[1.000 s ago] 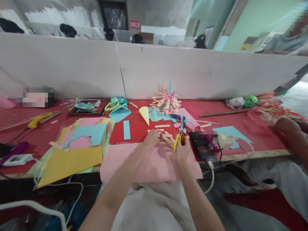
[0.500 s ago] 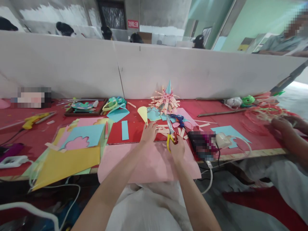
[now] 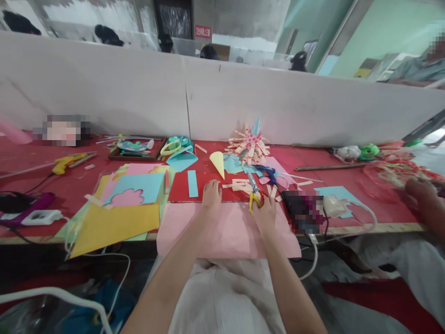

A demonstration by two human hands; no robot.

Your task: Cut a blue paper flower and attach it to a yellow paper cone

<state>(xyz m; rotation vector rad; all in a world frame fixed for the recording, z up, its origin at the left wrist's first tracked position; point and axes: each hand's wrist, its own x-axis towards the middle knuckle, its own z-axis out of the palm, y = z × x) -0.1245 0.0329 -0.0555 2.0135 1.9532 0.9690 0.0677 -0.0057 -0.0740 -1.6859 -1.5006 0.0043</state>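
Note:
My right hand (image 3: 264, 212) is closed on the yellow-handled scissors (image 3: 255, 186), their blades pointing away from me. My left hand (image 3: 211, 191) rests with bent, slightly parted fingers on the red board (image 3: 181, 189), between a light blue strip (image 3: 193, 183) and several pale paper strips (image 3: 240, 185). A yellow paper cone (image 3: 217, 163) lies just beyond my left fingers. Pink paper (image 3: 215, 232) covers the table edge under my forearms. Behind stands a spiky pink paper piece (image 3: 249, 144) with a blue cone on top.
Colored sheets (image 3: 118, 227) and a yellow glue gun (image 3: 66, 163) lie at left, near a dark tray (image 3: 114, 157). At right are a phone (image 3: 302, 208), a white charger (image 3: 334, 205), cables and a stick (image 3: 330, 166). Another person's hand (image 3: 422, 192) is at far right.
The view has shifted, so the table things appear further right. My left hand has drawn back from the pale strips toward the blue strip. The scissors remain in my right hand.

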